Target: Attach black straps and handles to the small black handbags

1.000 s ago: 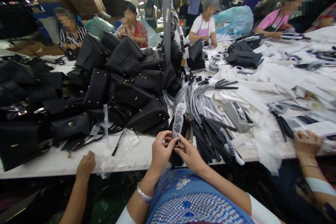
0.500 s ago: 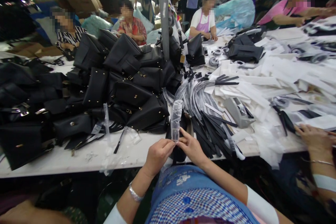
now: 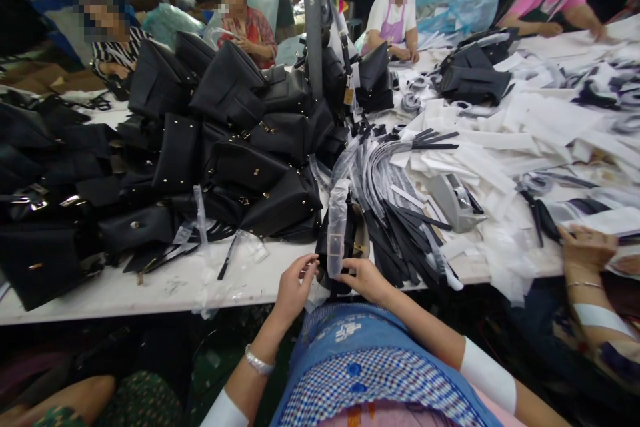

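Observation:
In front of me on the table edge stands a black bag (image 3: pixel 356 220), partly hidden by a strip of clear plastic wrap (image 3: pixel 338 213) that runs upright in front of it. My right hand (image 3: pixel 367 280) pinches the lower end of this wrap between thumb and fingers. Just left of it is my left hand (image 3: pixel 296 285), fingers parted and curved, apart from the wrap and close to the bag's left side. Whether anything lies inside the wrap cannot be made out.
Black bags (image 3: pixel 240 173) are heaped on the left. To the right lie plastic-wrapped black straps (image 3: pixel 385 180), a grey tape dispenser (image 3: pixel 454 203) and white sheets (image 3: pixel 540 120). A co-worker's hand (image 3: pixel 587 247) is at the right edge. Several people sit across the table (image 3: pixel 170 290).
My left hand has let go of the plastic wrap and moved left, its fingers parting. My right hand still pinches the wrap's lower end. The view has tilted down slightly.

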The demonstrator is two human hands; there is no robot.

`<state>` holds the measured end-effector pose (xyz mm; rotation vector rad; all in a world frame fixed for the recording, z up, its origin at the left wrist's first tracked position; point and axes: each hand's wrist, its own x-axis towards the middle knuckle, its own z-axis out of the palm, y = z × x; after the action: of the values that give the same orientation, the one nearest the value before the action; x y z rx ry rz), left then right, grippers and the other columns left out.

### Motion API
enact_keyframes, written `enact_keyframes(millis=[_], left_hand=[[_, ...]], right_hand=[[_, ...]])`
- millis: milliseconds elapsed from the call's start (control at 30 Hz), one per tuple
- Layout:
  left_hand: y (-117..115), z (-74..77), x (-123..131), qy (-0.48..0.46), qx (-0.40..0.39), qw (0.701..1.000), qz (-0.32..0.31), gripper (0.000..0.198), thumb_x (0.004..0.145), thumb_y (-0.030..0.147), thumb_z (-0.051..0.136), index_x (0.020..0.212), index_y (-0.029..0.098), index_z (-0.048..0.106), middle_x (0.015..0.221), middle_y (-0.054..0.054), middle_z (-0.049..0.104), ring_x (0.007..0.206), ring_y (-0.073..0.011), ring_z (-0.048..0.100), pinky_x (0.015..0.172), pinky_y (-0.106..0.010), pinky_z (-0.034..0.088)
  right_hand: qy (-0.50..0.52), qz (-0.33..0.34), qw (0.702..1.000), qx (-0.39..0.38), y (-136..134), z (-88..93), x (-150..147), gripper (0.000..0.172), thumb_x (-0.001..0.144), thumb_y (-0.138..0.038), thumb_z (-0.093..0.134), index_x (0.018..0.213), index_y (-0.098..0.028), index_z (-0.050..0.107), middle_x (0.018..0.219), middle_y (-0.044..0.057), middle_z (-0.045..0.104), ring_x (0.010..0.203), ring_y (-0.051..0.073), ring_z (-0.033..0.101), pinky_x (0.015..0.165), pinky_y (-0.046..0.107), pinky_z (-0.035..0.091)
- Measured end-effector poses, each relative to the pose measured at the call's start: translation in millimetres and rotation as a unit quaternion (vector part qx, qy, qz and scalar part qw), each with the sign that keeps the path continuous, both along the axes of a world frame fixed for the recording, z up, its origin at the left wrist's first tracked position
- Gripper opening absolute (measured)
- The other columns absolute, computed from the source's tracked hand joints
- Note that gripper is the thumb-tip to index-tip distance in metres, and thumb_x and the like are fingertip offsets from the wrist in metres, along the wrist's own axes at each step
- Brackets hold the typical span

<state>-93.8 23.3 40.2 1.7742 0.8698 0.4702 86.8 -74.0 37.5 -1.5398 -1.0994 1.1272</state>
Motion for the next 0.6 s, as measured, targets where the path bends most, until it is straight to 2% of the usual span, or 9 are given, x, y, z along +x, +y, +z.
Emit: enact_keyframes(millis=[67, 133, 200, 267, 333, 400, 467, 533, 600], left_hand=[[3.3, -0.6, -0.7, -0.001, -0.023, 1.000, 0.006, 0.028, 0.090, 0.031, 0.051, 0.113, 0.021, 0.063, 0.109, -0.009, 0.067, 0.085, -0.0180, 0.064, 0.073, -0.029, 0.051], [3.6, 4.9, -1.1, 0.006, 0.001, 1.000, -0.013, 0.024, 0.088, 0.029, 0.054, 0.107, 0.021, 0.066, 0.110, -0.009, 0.067, 0.086, -0.0187, 0.064, 0.068, -0.027, 0.051], [1.1, 18.8, -0.4, 0.002, 0.059, 0.998, -0.010, 0.020, 0.085, 0.026, 0.056, 0.101, 0.022, 0.067, 0.104, -0.009, 0.067, 0.086, -0.0200, 0.063, 0.069, -0.029, 0.050], [-2.9, 38.5, 3.8, -0.016, 0.118, 0.992, -0.037, 0.019, 0.084, 0.024, 0.056, 0.099, 0.023, 0.068, 0.101, -0.009, 0.068, 0.091, -0.0226, 0.062, 0.080, -0.033, 0.050], [-7.4, 56.2, 14.1, -0.037, 0.142, 0.978, -0.148, 0.021, 0.084, 0.023, 0.055, 0.101, 0.025, 0.069, 0.106, -0.010, 0.068, 0.101, -0.0254, 0.060, 0.094, -0.038, 0.045], [-11.8, 63.5, 30.1, -0.045, 0.128, 0.951, -0.278, 0.020, 0.084, 0.023, 0.056, 0.098, 0.025, 0.070, 0.108, -0.011, 0.068, 0.106, -0.0267, 0.059, 0.102, -0.041, 0.039], [-15.7, 57.4, 48.6, -0.042, 0.101, 0.941, -0.321, 0.012, 0.082, 0.024, 0.058, 0.086, 0.023, 0.070, 0.096, -0.011, 0.070, 0.100, -0.0274, 0.061, 0.106, -0.045, 0.034], [-18.2, 41.7, 66.0, -0.032, 0.078, 0.958, -0.274, 0.013, 0.079, 0.024, 0.062, 0.066, 0.023, 0.065, 0.071, -0.009, 0.065, 0.087, -0.0283, 0.063, 0.106, -0.050, 0.032], [-17.4, 24.7, 80.9, -0.019, 0.062, 0.975, -0.213, 0.031, 0.074, 0.023, 0.067, 0.047, 0.024, 0.053, 0.049, -0.004, 0.052, 0.075, -0.0292, 0.061, 0.100, -0.053, 0.033]], right_hand=[[-0.019, 0.006, 1.000, -0.001, 0.8, 0.1, 2.4, 0.026, 0.076, -0.025, 0.064, 0.100, -0.023, 0.075, 0.100, 0.004, 0.075, 0.094, 0.029, 0.068, 0.091, 0.044, 0.049], [-0.050, 0.019, 0.999, 0.006, 3.1, -0.4, 3.6, 0.027, 0.077, -0.024, 0.063, 0.101, -0.024, 0.074, 0.100, 0.004, 0.075, 0.094, 0.028, 0.068, 0.088, 0.041, 0.050], [-0.091, 0.039, 0.995, 0.008, 5.3, -1.7, 3.6, 0.028, 0.078, -0.022, 0.061, 0.103, -0.026, 0.073, 0.102, 0.003, 0.074, 0.096, 0.027, 0.068, 0.086, 0.038, 0.050], [-0.131, 0.056, 0.990, 0.000, 5.1, -4.6, 3.1, 0.029, 0.080, -0.022, 0.059, 0.106, -0.025, 0.071, 0.104, 0.003, 0.074, 0.096, 0.026, 0.068, 0.084, 0.036, 0.050], [-0.183, 0.080, 0.980, -0.006, 0.7, -9.1, 2.8, 0.027, 0.081, -0.022, 0.058, 0.105, -0.022, 0.071, 0.103, 0.006, 0.073, 0.096, 0.025, 0.067, 0.087, 0.036, 0.049], [-0.259, 0.106, 0.960, 0.003, -8.0, -14.4, 3.9, 0.025, 0.078, -0.020, 0.061, 0.101, -0.019, 0.071, 0.104, 0.009, 0.072, 0.101, 0.026, 0.065, 0.098, 0.041, 0.042], [-0.340, 0.110, 0.934, 0.011, -19.1, -19.4, 6.8, 0.023, 0.077, -0.017, 0.062, 0.098, -0.017, 0.071, 0.104, 0.012, 0.071, 0.107, 0.026, 0.061, 0.108, 0.045, 0.031], [-0.396, 0.088, 0.914, 0.011, -29.2, -22.8, 11.3, 0.020, 0.080, -0.014, 0.059, 0.096, -0.017, 0.070, 0.103, 0.011, 0.071, 0.111, 0.026, 0.058, 0.109, 0.046, 0.028], [-0.421, 0.062, 0.905, 0.007, -35.2, -24.2, 16.2, 0.018, 0.083, -0.013, 0.056, 0.092, -0.020, 0.070, 0.102, 0.008, 0.071, 0.114, 0.025, 0.056, 0.107, 0.047, 0.030]])
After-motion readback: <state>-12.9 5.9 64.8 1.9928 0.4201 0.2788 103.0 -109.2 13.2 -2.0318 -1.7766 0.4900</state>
